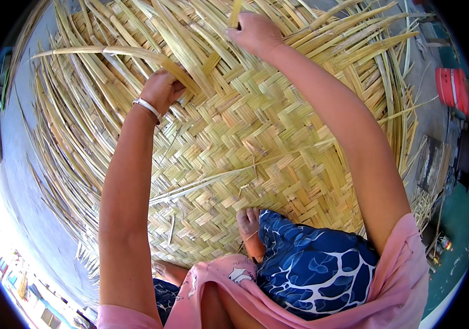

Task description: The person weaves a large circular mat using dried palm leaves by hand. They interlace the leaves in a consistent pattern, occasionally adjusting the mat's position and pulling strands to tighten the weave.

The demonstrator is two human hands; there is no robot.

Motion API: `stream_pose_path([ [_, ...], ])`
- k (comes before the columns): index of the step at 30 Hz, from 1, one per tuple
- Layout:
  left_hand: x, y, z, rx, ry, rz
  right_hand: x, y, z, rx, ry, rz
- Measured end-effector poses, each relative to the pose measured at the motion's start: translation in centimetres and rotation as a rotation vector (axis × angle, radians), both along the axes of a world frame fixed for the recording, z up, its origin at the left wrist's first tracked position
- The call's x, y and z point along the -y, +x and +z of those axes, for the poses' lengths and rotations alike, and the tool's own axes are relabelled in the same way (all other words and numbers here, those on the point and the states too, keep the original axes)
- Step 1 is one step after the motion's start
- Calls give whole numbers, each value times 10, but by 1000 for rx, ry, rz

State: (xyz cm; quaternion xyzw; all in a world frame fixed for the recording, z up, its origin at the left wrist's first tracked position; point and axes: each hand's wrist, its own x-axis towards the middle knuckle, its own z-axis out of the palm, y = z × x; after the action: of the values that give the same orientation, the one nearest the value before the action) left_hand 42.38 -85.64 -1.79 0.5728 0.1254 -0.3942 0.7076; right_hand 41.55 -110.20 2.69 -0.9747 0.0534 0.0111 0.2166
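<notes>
A large mat (278,142) of flat yellow-green reed strips lies under me, woven in a diagonal pattern. At its far left working edge, my left hand (163,90) is closed on a reed strip (130,51) that arches away to the left. Farther off and to the right, my right hand (254,34) pinches another strip (235,12), whose end sticks up past the top of the view. Between the hands, several loose strips (190,49) fan out from the weave. The tips of my left fingers are partly hidden by the strip.
My bare foot (248,220) rests on the woven part near me. Long unwoven strips (75,137) spread over the grey floor (21,164) at left. At right are a red bag (453,90), a dark board (432,164) and small clutter (444,242).
</notes>
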Motion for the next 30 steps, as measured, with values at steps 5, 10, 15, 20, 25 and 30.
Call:
stream_pose_path([
  [5, 7, 2, 7, -21, 99, -106, 15, -44, -4, 126, 50, -117],
  [10, 2, 3, 4, -16, 22, -148, 12, -61, -8, 19, 137, -311],
  [15, 2, -17, 5, 118, -142, 297, 28, -55, -17, -108, 606, -359],
  [20, 23, -32, 30, 379, 325, 87, 20, -61, -9, -83, 744, -386],
  [25, 29, -15, 14, 359, 321, 92, 23, -60, -17, -83, 765, -360],
  [30, 25, -34, 15, 499, 334, 225, 24, -66, -16, -86, 782, -367],
])
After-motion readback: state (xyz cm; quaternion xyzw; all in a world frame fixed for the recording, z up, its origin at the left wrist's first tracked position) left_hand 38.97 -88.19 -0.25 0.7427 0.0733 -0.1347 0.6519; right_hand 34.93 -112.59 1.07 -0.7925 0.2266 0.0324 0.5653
